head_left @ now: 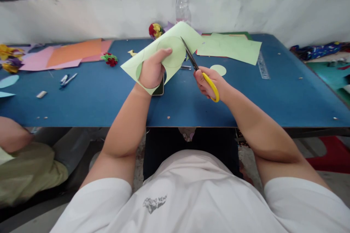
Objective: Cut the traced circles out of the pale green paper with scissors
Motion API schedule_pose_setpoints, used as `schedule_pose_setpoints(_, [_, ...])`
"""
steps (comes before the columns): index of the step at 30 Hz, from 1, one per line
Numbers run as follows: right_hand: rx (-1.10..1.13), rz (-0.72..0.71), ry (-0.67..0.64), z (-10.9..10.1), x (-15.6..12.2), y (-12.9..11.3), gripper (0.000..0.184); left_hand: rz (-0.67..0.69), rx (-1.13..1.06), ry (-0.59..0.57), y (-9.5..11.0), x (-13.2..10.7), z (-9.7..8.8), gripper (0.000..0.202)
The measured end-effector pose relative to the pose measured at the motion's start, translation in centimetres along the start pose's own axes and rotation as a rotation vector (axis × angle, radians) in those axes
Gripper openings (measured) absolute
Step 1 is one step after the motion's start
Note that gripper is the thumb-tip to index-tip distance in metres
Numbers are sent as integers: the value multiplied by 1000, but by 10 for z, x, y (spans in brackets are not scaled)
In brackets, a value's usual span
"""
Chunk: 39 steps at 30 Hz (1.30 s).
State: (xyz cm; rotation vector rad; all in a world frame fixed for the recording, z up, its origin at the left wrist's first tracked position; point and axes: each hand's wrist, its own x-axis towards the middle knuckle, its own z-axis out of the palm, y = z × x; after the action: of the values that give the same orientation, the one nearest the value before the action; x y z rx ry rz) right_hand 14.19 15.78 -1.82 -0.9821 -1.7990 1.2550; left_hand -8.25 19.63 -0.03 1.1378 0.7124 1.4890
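Observation:
My left hand grips a sheet of light green paper above the table, its thumb lying on top and the hand passing through a round hole cut in the sheet. A circle is drawn on the paper under and beyond the thumb. My right hand holds scissors with yellow handles and dark blades. The blade tips lie at the paper, by the right side of the drawn circle. Below the right hand, a cut green paper disc rests on the table. A phone lies partly hidden under my left hand.
On the blue table are pink and orange sheets, paper flowers, pens and an eraser. More green sheets and a ruler lie right. A bottle stands behind. Another person's arm is at left.

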Motion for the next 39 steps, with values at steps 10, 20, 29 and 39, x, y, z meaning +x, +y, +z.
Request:
schedule_pose_setpoints(10, [24,-16,-14,-1,0,0,81,-33,17,-14,12,-8,8,31])
schedule_pose_setpoints(20, [0,-26,-45,-7,0,3,74,-73,26,-58,19,-7,3,29])
schedule_pose_setpoints(29, [-8,24,-49,-5,1,9,79,3,2,-103,4,-7,-6,17])
schedule_pose_setpoints(39, [-5,-10,-59,-6,1,11,82,3,93,-123,5,-13,-3,17])
